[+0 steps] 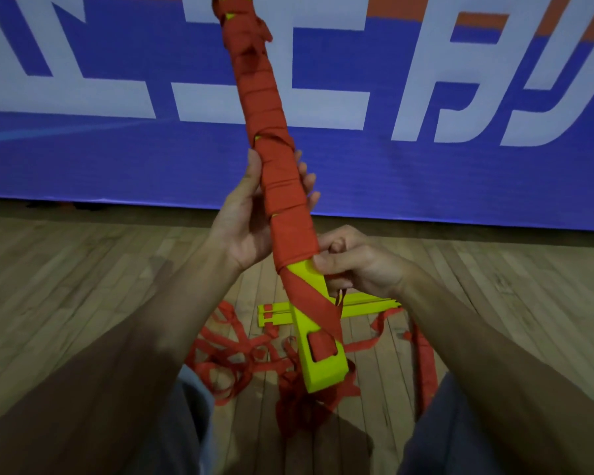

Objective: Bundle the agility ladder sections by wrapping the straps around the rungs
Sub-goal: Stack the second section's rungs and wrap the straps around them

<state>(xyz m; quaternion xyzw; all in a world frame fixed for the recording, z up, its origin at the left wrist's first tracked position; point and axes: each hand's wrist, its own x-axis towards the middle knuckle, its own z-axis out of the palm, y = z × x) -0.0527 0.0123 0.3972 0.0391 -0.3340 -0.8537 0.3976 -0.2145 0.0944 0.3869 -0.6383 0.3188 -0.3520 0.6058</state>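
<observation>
left hand raised with fingers curled, right hand lower and pinching.

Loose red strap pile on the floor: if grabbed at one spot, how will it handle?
Likely floppy: the red straps lie in limp loops and curls on the wood floor. Probably tangle-prone, since the loops cross each other and appear threaded through the yellow rungs lying there, so those may drag along. It is probably light, as it looks like thin flat webbing.

A wooden plank floor carried a flat stack of yellow rungs, lying below the right hand's fingers. Loose red straps sprawled in tangled loops on the boards, well below the left hand's fingers.
</observation>
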